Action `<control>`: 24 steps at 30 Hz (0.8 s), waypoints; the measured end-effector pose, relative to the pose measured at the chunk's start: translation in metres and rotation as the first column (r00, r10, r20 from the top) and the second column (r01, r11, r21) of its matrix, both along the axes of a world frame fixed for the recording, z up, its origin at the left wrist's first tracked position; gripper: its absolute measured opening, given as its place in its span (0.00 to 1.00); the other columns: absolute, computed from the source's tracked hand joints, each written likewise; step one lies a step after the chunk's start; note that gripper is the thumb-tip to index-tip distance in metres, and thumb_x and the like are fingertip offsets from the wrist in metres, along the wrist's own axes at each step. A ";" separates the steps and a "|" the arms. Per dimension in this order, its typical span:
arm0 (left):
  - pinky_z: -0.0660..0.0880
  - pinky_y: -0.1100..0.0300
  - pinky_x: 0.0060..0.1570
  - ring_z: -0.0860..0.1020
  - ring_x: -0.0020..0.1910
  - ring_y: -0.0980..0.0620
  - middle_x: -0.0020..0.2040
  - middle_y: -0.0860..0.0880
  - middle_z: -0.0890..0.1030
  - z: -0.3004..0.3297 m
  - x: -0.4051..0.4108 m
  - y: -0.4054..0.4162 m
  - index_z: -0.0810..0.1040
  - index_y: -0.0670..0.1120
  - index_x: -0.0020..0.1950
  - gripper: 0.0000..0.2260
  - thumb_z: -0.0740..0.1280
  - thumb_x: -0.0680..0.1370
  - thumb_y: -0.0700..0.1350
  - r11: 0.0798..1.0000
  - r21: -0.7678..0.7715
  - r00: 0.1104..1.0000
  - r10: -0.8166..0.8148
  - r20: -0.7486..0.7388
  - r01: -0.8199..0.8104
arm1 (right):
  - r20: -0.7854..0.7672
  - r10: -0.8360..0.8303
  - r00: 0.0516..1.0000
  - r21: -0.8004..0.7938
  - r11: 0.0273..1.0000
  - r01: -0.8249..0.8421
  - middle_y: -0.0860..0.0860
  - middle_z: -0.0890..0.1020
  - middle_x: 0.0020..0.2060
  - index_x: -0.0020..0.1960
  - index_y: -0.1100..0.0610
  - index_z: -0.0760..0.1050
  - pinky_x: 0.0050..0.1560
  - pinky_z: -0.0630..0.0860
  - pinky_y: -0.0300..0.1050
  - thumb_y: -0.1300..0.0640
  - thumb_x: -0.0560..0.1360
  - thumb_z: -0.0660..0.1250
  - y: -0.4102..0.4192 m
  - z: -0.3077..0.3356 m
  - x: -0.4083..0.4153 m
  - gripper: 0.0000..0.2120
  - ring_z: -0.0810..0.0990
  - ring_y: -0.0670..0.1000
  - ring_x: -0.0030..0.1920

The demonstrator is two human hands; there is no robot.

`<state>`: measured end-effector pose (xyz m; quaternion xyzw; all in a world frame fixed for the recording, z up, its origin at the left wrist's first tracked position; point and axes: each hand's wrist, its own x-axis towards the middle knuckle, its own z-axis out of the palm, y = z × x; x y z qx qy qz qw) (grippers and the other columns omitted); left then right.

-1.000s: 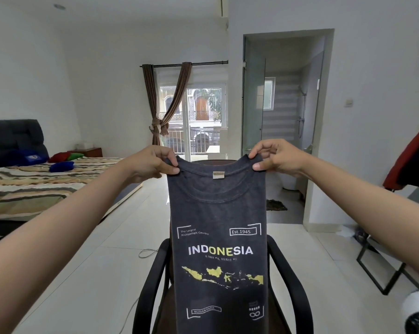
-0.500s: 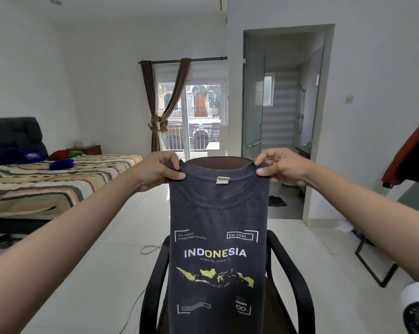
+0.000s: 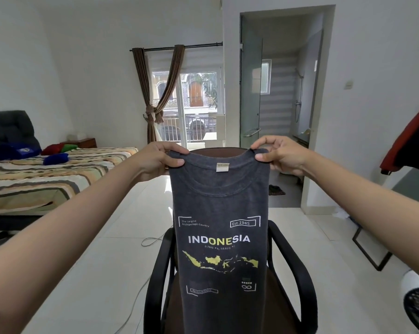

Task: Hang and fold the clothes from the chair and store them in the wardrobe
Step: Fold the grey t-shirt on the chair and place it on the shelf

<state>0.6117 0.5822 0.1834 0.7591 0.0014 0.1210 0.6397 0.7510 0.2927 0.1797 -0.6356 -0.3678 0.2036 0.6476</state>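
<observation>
Head view: bedroom, white glossy tile floor (image 3: 121,273), white walls. Bed (image 3: 47,179) at 9 o'clock with a striped cover in cream, brown and green, and a dark tufted headboard; red, green and blue pillows by it. Glass balcony door (image 3: 198,104) at 12 o'clock, brown curtains (image 3: 155,92) tied in a knot. Open bathroom doorway (image 3: 280,92) at 1 o'clock with a glass panel. Red-and-black garment (image 3: 413,138) hangs at 3 o'clock, white fan (image 3: 418,307) at 4 o'clock. Thin cable lies on the floor left of the chair.

Dark grey t-shirt (image 3: 218,201) is held up at centre, folded to a narrow strip, hanging straight down in front of the chair (image 3: 292,268). Soft knit, ribbed collar, small beige neck tag, white "INDONESIA" print with a yellow map. Chair: black curved armrests, brown back showing just above the collar.

Left hand (image 3: 160,162) pinches the left shoulder edge, thumb in front, fingers curled behind. Right hand (image 3: 278,153) pinches the right shoulder edge likewise.
</observation>
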 end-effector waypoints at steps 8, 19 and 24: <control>0.80 0.62 0.41 0.80 0.44 0.51 0.44 0.46 0.82 -0.015 0.064 0.019 0.85 0.46 0.39 0.16 0.62 0.75 0.29 0.999 -0.042 0.999 -0.029 -0.039 0.027 | -0.054 0.044 0.998 0.010 0.999 -0.044 0.53 0.82 0.38 0.44 0.60 0.74 0.37 0.80 0.39 0.75 0.75 0.58 0.018 -0.012 0.060 0.13 0.82 0.49 0.38; 0.80 0.62 0.40 0.80 0.44 0.50 0.44 0.47 0.83 -0.017 0.169 0.045 0.85 0.45 0.40 0.11 0.68 0.68 0.31 1.000 -0.029 0.996 0.003 -0.089 -0.006 | -0.150 0.188 0.971 -0.006 0.981 -0.191 0.56 0.81 0.36 0.42 0.61 0.70 0.35 0.81 0.40 0.77 0.76 0.53 0.061 -0.017 0.168 0.15 0.83 0.49 0.34; 0.79 0.62 0.39 0.79 0.47 0.48 0.48 0.44 0.80 -0.022 0.212 0.051 0.85 0.45 0.40 0.11 0.67 0.69 0.30 0.999 -0.021 0.992 0.037 -0.120 -0.040 | -0.183 0.192 0.964 0.013 0.981 -0.193 0.57 0.81 0.37 0.42 0.61 0.70 0.37 0.81 0.40 0.78 0.76 0.52 0.072 -0.024 0.219 0.15 0.83 0.50 0.35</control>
